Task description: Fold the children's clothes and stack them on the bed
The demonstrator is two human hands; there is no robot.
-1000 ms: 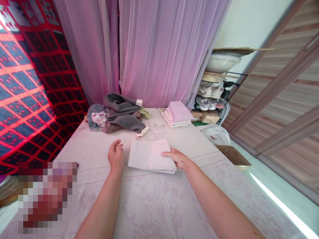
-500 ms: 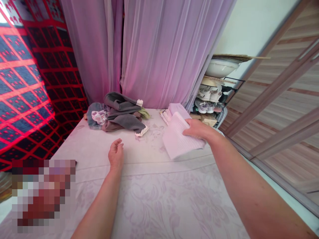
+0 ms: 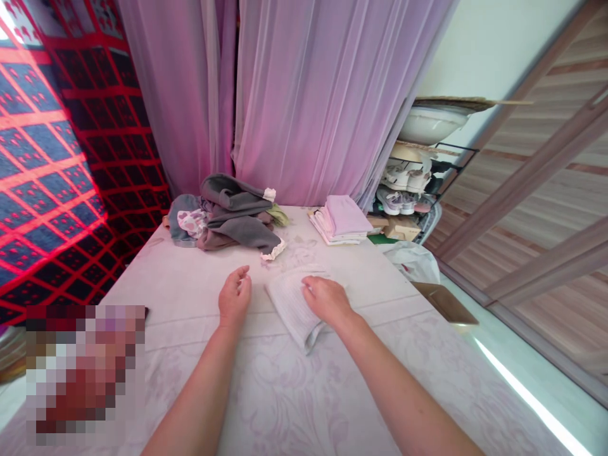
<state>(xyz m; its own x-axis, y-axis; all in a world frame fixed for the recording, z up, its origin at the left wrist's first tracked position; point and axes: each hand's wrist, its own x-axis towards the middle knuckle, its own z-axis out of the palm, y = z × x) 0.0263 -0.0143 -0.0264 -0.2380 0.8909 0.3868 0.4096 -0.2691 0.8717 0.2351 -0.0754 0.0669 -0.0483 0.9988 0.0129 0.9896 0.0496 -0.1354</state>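
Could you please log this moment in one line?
right hand: on white cloth; left hand: beside it, apart; folded stack: farther back, right; clothes heap: farther back, left

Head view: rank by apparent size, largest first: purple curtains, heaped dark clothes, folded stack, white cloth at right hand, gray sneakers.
1. Purple curtains
2. Heaped dark clothes
3. White cloth and folded stack: unsure; the cloth is nearer and partly covered by the right hand
4. Gray sneakers
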